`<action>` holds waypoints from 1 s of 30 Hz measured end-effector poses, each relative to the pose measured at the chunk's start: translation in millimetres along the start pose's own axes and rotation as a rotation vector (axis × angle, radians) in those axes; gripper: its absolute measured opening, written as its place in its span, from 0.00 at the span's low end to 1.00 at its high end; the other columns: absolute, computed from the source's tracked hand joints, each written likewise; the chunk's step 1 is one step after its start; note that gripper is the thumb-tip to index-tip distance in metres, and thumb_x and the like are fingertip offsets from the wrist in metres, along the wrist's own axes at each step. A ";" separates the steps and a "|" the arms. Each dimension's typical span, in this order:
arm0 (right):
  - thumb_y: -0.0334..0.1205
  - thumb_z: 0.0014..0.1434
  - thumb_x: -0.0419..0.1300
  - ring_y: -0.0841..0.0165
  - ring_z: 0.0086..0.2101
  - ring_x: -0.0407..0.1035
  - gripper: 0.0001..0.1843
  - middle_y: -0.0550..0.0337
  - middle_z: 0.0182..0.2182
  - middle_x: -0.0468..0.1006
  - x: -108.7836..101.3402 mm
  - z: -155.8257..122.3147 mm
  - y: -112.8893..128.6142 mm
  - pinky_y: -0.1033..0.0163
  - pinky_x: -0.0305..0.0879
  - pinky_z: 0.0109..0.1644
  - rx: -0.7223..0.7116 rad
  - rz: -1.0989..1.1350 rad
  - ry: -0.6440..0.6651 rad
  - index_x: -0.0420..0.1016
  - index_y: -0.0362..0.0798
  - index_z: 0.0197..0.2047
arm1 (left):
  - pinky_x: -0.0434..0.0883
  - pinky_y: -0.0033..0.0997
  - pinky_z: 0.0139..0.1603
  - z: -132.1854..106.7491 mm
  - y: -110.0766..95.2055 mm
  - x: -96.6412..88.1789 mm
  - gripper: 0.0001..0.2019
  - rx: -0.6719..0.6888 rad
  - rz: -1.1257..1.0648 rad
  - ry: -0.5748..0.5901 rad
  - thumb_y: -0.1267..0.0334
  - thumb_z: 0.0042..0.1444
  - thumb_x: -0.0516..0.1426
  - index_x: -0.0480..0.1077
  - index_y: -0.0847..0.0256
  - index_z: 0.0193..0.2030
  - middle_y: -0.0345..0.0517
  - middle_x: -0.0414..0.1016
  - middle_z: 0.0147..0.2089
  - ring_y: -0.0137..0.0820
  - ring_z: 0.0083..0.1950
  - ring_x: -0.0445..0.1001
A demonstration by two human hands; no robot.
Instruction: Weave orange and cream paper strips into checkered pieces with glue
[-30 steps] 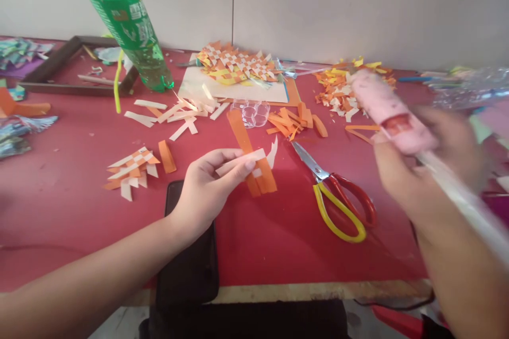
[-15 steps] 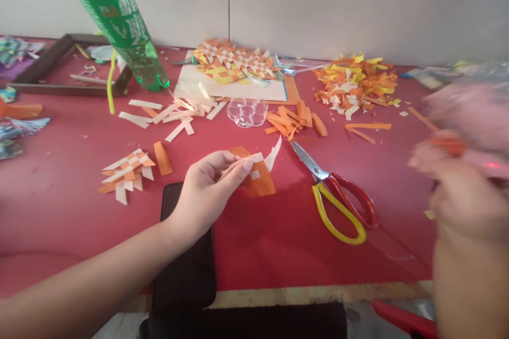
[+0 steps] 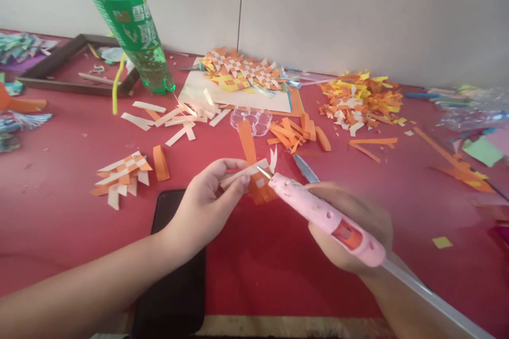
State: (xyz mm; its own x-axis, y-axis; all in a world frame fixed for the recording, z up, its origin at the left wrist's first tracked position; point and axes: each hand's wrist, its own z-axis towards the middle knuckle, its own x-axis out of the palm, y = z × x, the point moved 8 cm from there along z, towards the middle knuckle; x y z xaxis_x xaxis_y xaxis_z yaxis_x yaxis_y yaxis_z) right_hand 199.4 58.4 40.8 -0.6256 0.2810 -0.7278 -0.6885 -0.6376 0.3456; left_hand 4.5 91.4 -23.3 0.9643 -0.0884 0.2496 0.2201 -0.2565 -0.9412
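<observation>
My left hand (image 3: 210, 198) pinches a small bundle of orange and white paper strips (image 3: 254, 172) just above the red table (image 3: 59, 169). My right hand (image 3: 350, 228) grips a pink glue gun (image 3: 326, 217), a clear glue stick trailing from its rear. The metal nozzle of the gun touches the white strip by my left fingertips. The scissors (image 3: 304, 168) lie under my right hand, only the blade tip showing.
A black phone (image 3: 173, 265) lies under my left forearm. A tilted green bottle (image 3: 127, 21), a woven paper mat (image 3: 238, 70) on white card, a clear plastic tray (image 3: 254, 119), loose strips (image 3: 178, 116), a scrap heap (image 3: 358, 98) and a small woven piece (image 3: 121, 172) are spread across the table.
My right hand swung in from the far right with the glue gun and brought its nozzle to the strips in my left hand. It now covers the scissors' handles.
</observation>
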 end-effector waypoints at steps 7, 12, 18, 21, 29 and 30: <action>0.29 0.53 0.55 0.70 0.19 0.66 0.11 0.62 0.23 0.75 -1.6 6.8 7.7 0.64 0.61 0.20 -0.034 -0.101 -0.010 0.69 0.51 0.38 | 0.74 0.24 0.45 -0.9 -3.9 2.5 0.11 0.021 0.109 0.003 0.54 0.61 0.61 0.70 0.57 0.44 0.42 0.83 0.41 0.30 0.46 0.80; 0.27 0.51 0.54 0.74 0.16 0.57 0.10 0.66 0.20 0.66 -3.0 8.3 8.3 0.67 0.55 0.18 -0.041 -0.055 -0.040 0.66 0.51 0.34 | 0.73 0.25 0.48 -0.7 -3.6 5.0 0.09 0.018 0.078 0.037 0.55 0.62 0.60 0.70 0.57 0.42 0.43 0.82 0.45 0.31 0.49 0.79; 0.25 0.50 0.54 0.75 0.16 0.55 0.10 0.67 0.19 0.64 -2.8 8.9 7.4 0.67 0.54 0.17 -0.026 -0.052 -0.025 0.66 0.51 0.31 | 0.73 0.27 0.47 -1.1 -2.1 3.2 0.10 0.020 0.108 0.037 0.54 0.62 0.60 0.70 0.57 0.43 0.43 0.82 0.44 0.34 0.50 0.79; 0.25 0.49 0.54 0.75 0.16 0.56 0.10 0.67 0.19 0.64 -3.3 8.0 6.9 0.68 0.54 0.17 -0.025 -0.061 -0.036 0.66 0.51 0.31 | 0.73 0.28 0.46 -1.5 -3.0 3.0 0.10 0.026 0.123 0.030 0.54 0.62 0.60 0.70 0.58 0.43 0.44 0.82 0.43 0.34 0.49 0.78; 0.26 0.51 0.55 0.74 0.16 0.56 0.09 0.67 0.18 0.65 -3.5 7.3 8.1 0.66 0.56 0.18 -0.035 -0.106 -0.033 0.65 0.52 0.32 | 0.73 0.26 0.47 -1.9 -6.7 4.1 0.08 0.069 0.146 0.034 0.56 0.63 0.60 0.72 0.57 0.44 0.42 0.82 0.42 0.31 0.48 0.79; 0.27 0.51 0.55 0.73 0.16 0.57 0.09 0.66 0.19 0.66 -3.9 7.1 7.1 0.65 0.56 0.18 -0.031 -0.118 -0.034 0.65 0.52 0.32 | 0.73 0.25 0.47 -1.9 -6.7 3.6 0.08 0.073 0.146 0.030 0.57 0.62 0.60 0.72 0.57 0.43 0.42 0.82 0.42 0.31 0.48 0.79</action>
State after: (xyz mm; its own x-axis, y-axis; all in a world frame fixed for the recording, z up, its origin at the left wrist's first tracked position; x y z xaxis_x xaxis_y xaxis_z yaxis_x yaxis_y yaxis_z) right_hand 194.3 57.9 50.3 -0.5532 0.3792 -0.7418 -0.7467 -0.6205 0.2396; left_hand 6.2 91.0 -15.7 0.9823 -0.1485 0.1141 0.0886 -0.1687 -0.9817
